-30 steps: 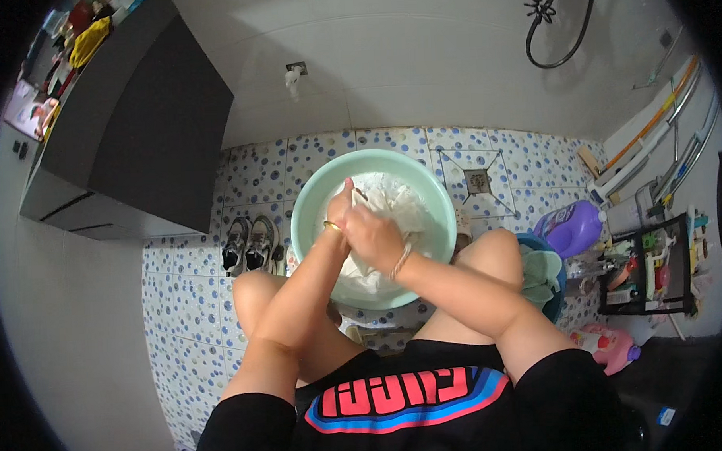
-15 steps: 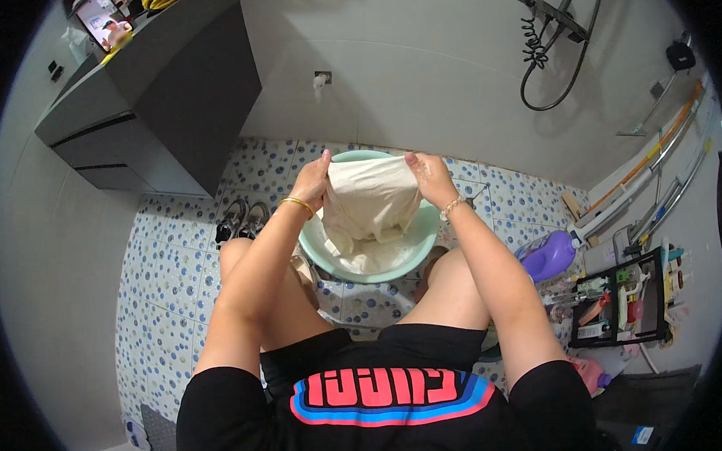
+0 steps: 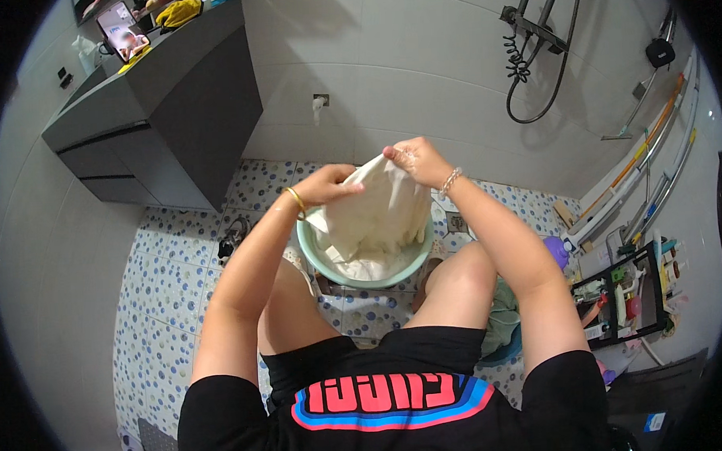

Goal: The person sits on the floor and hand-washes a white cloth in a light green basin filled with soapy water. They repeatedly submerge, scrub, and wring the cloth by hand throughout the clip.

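Note:
Between my knees stands a mint-green basin [image 3: 368, 282] holding more pale, wet-looking fabric. Above it hangs a cream cloth [image 3: 380, 209], stretched between both hands, its lower part drooping into the basin. My left hand [image 3: 332, 185] pinches the cloth's left edge, with a gold bangle on the wrist. Slightly higher, my right hand [image 3: 419, 163] grips the top corner; a beaded bracelet circles that wrist. Whitish foam or water shows on the back of the right hand. What kind of cloth it is cannot be made out.
A dark grey cabinet [image 3: 190, 112] stands at the left with a phone [image 3: 122, 31] on top. Shower fittings [image 3: 533, 32] hang on the far wall. Right: a black rack [image 3: 626, 296] of bottles, leaning poles [image 3: 653, 167], a purple bottle [image 3: 556, 252], green cloth [image 3: 501, 312] beside my leg.
My right hand has risen and shifted left with its corner, and my left hand has dropped slightly. The cloth's level top edge now slants. The whole view has shifted somewhat.

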`<state>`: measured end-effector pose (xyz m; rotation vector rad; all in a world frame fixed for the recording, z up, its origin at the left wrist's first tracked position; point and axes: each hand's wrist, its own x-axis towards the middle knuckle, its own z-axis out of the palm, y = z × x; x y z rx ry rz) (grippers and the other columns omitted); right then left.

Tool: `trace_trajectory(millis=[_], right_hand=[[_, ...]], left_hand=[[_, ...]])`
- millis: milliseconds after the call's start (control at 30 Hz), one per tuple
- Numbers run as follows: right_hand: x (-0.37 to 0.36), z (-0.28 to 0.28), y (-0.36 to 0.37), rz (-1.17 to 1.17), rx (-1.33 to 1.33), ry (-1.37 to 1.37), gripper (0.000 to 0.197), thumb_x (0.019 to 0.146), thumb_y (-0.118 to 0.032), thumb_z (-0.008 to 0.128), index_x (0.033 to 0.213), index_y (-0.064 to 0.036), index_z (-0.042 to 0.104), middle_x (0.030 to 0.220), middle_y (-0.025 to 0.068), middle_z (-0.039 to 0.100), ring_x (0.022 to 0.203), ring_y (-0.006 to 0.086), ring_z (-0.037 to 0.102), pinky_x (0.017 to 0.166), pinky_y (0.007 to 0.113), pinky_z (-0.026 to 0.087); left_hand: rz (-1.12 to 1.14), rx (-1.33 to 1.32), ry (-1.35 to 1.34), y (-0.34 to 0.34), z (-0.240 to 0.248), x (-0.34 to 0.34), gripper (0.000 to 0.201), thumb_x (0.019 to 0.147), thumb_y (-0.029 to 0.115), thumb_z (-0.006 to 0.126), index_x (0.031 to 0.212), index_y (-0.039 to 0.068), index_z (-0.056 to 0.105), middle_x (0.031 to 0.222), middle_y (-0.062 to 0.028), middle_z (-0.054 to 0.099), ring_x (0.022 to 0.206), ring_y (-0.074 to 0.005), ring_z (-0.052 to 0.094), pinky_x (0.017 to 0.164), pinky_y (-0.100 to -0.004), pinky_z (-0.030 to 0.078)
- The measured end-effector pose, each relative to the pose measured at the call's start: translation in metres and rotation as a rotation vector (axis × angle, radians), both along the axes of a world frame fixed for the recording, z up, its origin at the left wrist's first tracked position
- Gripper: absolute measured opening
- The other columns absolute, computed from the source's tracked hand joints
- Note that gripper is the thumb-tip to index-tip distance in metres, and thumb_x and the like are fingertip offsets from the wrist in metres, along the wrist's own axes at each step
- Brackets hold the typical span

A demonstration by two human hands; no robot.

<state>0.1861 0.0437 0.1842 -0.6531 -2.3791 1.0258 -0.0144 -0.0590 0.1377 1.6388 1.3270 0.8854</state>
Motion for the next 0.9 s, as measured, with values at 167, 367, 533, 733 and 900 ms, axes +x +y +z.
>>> trace_trajectory(millis=[167, 367, 533, 733, 900], right_hand=[[0.011, -0.039, 0.008, 0.017, -0.135, 0.017, 0.042, 0.069, -0.044, 0.066, 0.067, -0.0026, 0.058, 0.057, -0.0003, 0.049, 0.054, 0.0081, 0.042, 0.05, 0.024, 0.037], [0.024, -0.125, 0.021, 0.021, -0.19, -0.277, 0.029, 0.067, -0.026, 0.068, 0.08, -0.0015, 0.06, 0.068, 0.0025, 0.058, 0.061, 0.0092, 0.05, 0.057, 0.027, 0.043], [0.022, -0.136, 0.03, -0.144, -0.798, 0.569, 0.018, 0.074, -0.012, 0.055, 0.09, -0.0045, 0.052, 0.078, 0.0025, 0.054, 0.071, 0.0084, 0.048, 0.067, 0.024, 0.04], [0.015, -0.128, 0.036, -0.347, -0.775, 0.801, 0.028, 0.076, -0.006, 0.048, 0.104, -0.0066, 0.043, 0.09, 0.0054, 0.049, 0.081, 0.0126, 0.046, 0.077, 0.023, 0.037], [-0.03, -0.092, -0.036, -0.161, 0.111, 0.16, 0.017, 0.075, -0.02, 0.058, 0.086, -0.0057, 0.057, 0.091, 0.0109, 0.05, 0.083, 0.0288, 0.054, 0.072, 0.033, 0.046]], left_hand=[[-0.134, -0.065, -0.628, 0.004, -0.01, 0.001, 0.024, 0.076, 0.025, 0.063, 0.085, 0.003, 0.06, 0.079, -0.0024, 0.059, 0.074, -0.0093, 0.053, 0.073, -0.025, 0.041], [0.162, -0.057, -1.616, 0.018, -0.047, 0.0, 0.032, 0.083, 0.032, 0.048, 0.087, 0.002, 0.059, 0.092, -0.0121, 0.061, 0.089, -0.0263, 0.056, 0.085, -0.041, 0.041], [0.272, -0.06, -1.645, 0.02, -0.06, -0.004, 0.037, 0.086, 0.034, 0.044, 0.095, 0.0, 0.056, 0.098, -0.0141, 0.058, 0.092, -0.0265, 0.055, 0.084, -0.0391, 0.042], [0.417, -0.246, -1.51, 0.038, -0.059, 0.02, 0.044, 0.085, 0.038, 0.045, 0.102, -0.002, 0.052, 0.104, -0.0142, 0.055, 0.098, -0.0258, 0.053, 0.087, -0.0393, 0.042], [0.647, -0.197, -1.273, 0.071, -0.121, 0.051, 0.038, 0.084, 0.038, 0.048, 0.11, 0.01, 0.05, 0.099, -0.0059, 0.053, 0.086, -0.0196, 0.053, 0.075, -0.0371, 0.047]])
